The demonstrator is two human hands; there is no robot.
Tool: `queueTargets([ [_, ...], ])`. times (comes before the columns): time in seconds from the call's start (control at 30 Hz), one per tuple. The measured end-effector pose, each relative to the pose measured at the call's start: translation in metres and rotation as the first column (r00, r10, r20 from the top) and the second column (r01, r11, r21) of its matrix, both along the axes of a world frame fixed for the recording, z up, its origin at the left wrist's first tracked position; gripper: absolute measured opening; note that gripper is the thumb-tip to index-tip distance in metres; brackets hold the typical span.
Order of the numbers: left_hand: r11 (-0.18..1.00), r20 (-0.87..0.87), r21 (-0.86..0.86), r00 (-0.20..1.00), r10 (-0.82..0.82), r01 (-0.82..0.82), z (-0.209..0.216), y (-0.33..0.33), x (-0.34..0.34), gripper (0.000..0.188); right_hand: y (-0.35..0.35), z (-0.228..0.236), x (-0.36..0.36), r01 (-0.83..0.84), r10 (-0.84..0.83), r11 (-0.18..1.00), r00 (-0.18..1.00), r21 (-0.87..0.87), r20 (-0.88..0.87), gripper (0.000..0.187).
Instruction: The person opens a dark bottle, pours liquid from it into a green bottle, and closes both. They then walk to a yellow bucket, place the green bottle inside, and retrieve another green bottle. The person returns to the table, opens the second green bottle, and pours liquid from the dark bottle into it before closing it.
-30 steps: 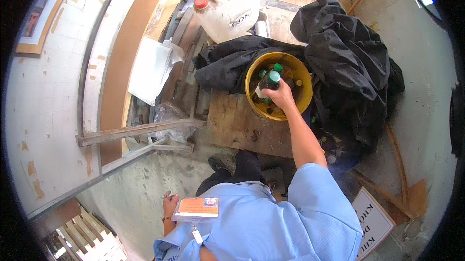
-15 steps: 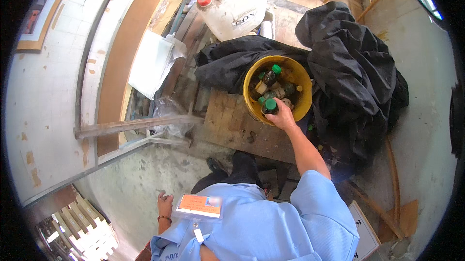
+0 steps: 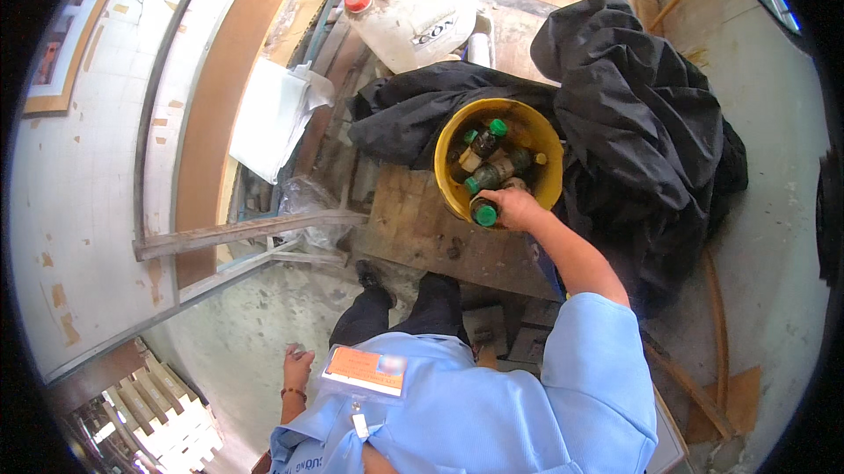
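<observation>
My right hand (image 3: 517, 209) grips a small dark bottle with a green cap (image 3: 483, 213) at the near rim of a yellow bucket (image 3: 551, 177). The cap tilts toward me and the fingers wrap the bottle's far side. Inside the bucket lie several more dark bottles, among them one with a green cap and a pale label (image 3: 481, 145) and one lying across the middle (image 3: 498, 172). Low by my left side hangs my left hand (image 3: 298, 367), its fingers loosely bent and apart, with nothing plainly in them.
The bucket stands on a wooden board (image 3: 413, 215). Black cloth (image 3: 633, 113) is heaped behind and right of it. Beyond sits a white jerrycan with a red cap (image 3: 418, 12). At left are a metal frame bar (image 3: 237, 235), clear plastic (image 3: 308, 201) and white sheets (image 3: 272, 118).
My right hand has drawn the bottle slightly toward me and left, tipping its cap nearer. The view has shifted a little, and one foot shows further forward.
</observation>
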State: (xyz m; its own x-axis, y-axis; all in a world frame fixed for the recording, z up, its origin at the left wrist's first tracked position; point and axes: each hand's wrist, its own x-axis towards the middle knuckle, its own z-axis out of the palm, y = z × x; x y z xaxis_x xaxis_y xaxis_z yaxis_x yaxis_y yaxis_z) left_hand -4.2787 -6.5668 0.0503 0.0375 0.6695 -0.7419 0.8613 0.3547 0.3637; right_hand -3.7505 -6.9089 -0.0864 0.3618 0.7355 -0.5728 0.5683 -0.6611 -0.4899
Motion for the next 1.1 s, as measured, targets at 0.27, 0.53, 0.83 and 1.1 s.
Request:
queueTargets([
  [0.27, 0.992, -0.099, 0.0, 0.987, -0.125, 0.125, 0.006, 0.009, 0.012, 0.075, 0.012, -0.03, 0.042, -0.059, 0.036, 0.964, 0.995, 0.258, 0.093, 0.048],
  [0.53, 0.963, -0.08, -0.018, 0.96, -0.269, 0.268, 0.005, 0.009, 0.032, 0.075, 0.041, -0.046, 0.061, -0.342, 0.332, 0.936, 0.937, 0.085, 0.111, 0.063],
  [0.83, 0.604, 0.365, -0.002, 0.563, -0.742, 0.797, -0.046, -0.04, 0.282, 0.079, 0.062, -0.043, 0.052, -0.428, 0.441, 0.896, 0.887, -0.119, 0.136, 0.069],
  [1.1, 0.025, 0.222, 0.207, -0.022, -0.975, 0.978, -0.073, -0.159, 0.462, 0.07, 0.062, -0.053, 0.05, -0.355, 0.356, 0.934, 0.923, -0.039, 0.144, 0.054],
])
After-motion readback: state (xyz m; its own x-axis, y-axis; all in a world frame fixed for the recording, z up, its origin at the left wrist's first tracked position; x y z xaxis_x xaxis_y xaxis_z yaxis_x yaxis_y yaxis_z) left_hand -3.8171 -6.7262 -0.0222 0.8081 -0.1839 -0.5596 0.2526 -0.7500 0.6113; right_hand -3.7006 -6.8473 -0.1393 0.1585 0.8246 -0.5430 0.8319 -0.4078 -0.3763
